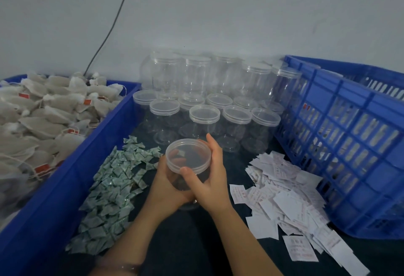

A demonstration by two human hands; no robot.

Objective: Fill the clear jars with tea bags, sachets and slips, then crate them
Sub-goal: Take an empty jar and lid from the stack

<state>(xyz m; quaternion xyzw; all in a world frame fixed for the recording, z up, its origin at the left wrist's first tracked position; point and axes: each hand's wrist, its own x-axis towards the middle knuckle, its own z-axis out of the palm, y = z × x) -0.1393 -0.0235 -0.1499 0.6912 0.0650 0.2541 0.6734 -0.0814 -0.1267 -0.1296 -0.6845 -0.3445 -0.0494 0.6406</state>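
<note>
Clear plastic fills the middle of the head view: a lidded jar (188, 167) is held above the dark table (196, 243), between the two loose heaps and in front of the stacked jars. The left hand (166, 188) curls round its near left side and cups the body from below. The right hand (209, 179) grips the lid (188, 152), with the thumb lying on the near rim and the fingers (213, 144) wrapped over the far right edge. Both hands are closed on the jar. What it holds cannot be told through the plastic. Behind it stand empty jars (204, 113) with their lids on, in two tiers reaching to the grey wall (218, 8). Left of the hands lies a heap of small green-and-white sachets (113, 188), just beside the wall of a blue bin (87, 155) piled with pale tea bags (43, 118) bearing red tags. Right of the hands spreads a heap of white slips (284, 199), which reaches the foot of a slatted blue crate (349, 140); pale shapes show through its slots, too blurred to name. A dark cable (113, 24) runs down the wall behind the bin.
</note>
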